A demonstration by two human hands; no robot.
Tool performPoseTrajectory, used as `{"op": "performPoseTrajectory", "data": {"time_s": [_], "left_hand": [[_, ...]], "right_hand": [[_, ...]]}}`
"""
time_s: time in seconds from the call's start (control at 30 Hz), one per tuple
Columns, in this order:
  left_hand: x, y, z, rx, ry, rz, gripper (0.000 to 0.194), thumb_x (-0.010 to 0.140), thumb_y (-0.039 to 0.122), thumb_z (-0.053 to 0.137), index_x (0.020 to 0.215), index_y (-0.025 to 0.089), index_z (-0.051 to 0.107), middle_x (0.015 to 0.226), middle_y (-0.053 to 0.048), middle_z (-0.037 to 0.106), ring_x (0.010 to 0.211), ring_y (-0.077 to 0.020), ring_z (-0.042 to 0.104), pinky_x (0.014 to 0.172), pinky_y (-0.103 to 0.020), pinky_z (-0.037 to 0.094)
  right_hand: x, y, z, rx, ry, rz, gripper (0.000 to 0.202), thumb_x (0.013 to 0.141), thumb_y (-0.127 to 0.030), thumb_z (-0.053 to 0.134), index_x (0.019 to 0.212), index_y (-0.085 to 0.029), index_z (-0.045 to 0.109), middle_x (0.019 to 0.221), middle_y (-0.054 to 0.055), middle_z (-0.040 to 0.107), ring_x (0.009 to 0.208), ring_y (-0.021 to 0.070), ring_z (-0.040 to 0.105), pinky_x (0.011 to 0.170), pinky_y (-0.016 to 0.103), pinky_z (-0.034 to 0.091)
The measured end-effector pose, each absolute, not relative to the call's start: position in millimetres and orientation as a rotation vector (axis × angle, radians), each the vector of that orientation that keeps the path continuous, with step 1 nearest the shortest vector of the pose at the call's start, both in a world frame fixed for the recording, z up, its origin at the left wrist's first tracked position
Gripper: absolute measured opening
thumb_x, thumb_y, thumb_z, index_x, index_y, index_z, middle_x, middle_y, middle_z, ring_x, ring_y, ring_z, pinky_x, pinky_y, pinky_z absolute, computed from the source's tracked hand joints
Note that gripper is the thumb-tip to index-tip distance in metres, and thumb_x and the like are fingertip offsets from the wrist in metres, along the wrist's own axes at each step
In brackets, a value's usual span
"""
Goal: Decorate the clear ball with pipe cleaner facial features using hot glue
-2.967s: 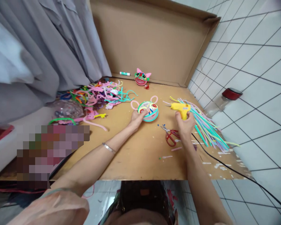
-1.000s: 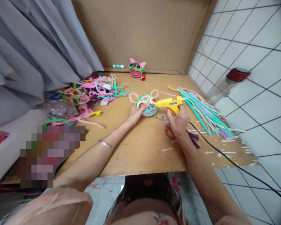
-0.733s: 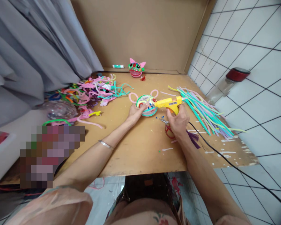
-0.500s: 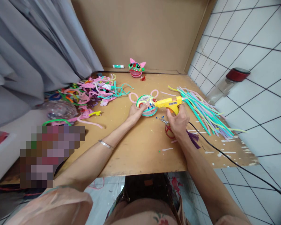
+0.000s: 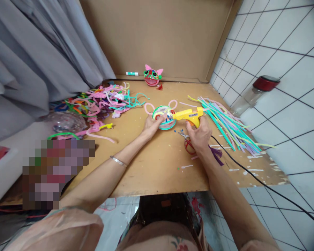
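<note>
Lighting: even, fairly bright; shadows soft. Area about the fingers [image 5: 191, 128]: legible. Wall tiles [image 5: 279, 57], right of them: pale, stretching toward the edge; upper corner darkens. Floor [image 5: 127, 209], below: whitish glare. Pixelated patch [image 5: 59, 170], below left: detail hidden.

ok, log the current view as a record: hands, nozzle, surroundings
left hand: holding round craft piece
right hand: gripping yellow glue gun
nozzle: at the round craft piece; contact unclear
by right wrist: red-handled scissors, partly hidden; purple tassel
left side: tangled pile of colored strips
right side: bundle of pastel strips
back: pink-eared face ornament
</note>
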State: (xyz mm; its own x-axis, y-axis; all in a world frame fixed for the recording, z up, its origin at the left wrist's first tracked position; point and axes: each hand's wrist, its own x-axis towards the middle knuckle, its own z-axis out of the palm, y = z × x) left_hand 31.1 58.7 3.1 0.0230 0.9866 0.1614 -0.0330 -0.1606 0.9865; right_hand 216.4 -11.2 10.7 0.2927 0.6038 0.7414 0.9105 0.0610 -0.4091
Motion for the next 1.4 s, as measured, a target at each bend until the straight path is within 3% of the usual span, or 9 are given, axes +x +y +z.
{"op": "performPoseTrajectory", "data": {"time_s": [0.37, 0.77, 1.0, 1.4], "left_hand": [[30.1, 61.6, 0.3, 1.361, 1.093, 1.319, 0.048, 0.066, 0.048, 0.071, 0.100, 0.015, 0.068, 0.103, -0.011, 0.073, 0.100, -0.0269, 0.065, 0.091, -0.037, 0.050], [30.5, 58.5, 6.5, 1.389, 1.049, 1.294, 0.054, 0.065, 0.054, 0.070, 0.102, 0.014, 0.067, 0.104, -0.012, 0.073, 0.099, -0.0277, 0.067, 0.090, -0.038, 0.051], [29.0, 59.8, 2.0, 1.379, 1.046, 1.299, 0.045, 0.068, 0.047, 0.070, 0.101, 0.015, 0.068, 0.102, -0.010, 0.074, 0.101, -0.0271, 0.066, 0.092, -0.038, 0.050], [29.8, 61.1, 1.8, 1.393, 1.054, 1.294, 0.048, 0.068, 0.049, 0.071, 0.100, 0.014, 0.068, 0.105, -0.012, 0.072, 0.103, -0.0281, 0.065, 0.095, -0.039, 0.049]], "right_hand": [[217.3, -13.9, 14.8, -1.628, -1.446, -0.354, 0.022, 0.080, -0.037, 0.054, 0.095, -0.020, 0.053, 0.091, 0.009, 0.065, 0.085, 0.0238, 0.062, 0.074, 0.034, 0.046], [225.7, -14.5, 15.3, -1.568, -1.389, -0.412, 0.022, 0.077, -0.038, 0.058, 0.089, -0.020, 0.054, 0.079, 0.005, 0.063, 0.072, 0.0218, 0.059, 0.067, 0.033, 0.045], [222.6, -13.4, 14.1, -1.574, -1.383, -0.357, 0.024, 0.076, -0.041, 0.058, 0.090, -0.021, 0.054, 0.078, 0.004, 0.063, 0.071, 0.0212, 0.058, 0.066, 0.033, 0.046], [221.4, -9.6, 10.5, -1.588, -1.397, -0.364, 0.025, 0.077, -0.041, 0.057, 0.089, -0.020, 0.054, 0.080, 0.006, 0.064, 0.071, 0.0221, 0.060, 0.065, 0.034, 0.046]]}}
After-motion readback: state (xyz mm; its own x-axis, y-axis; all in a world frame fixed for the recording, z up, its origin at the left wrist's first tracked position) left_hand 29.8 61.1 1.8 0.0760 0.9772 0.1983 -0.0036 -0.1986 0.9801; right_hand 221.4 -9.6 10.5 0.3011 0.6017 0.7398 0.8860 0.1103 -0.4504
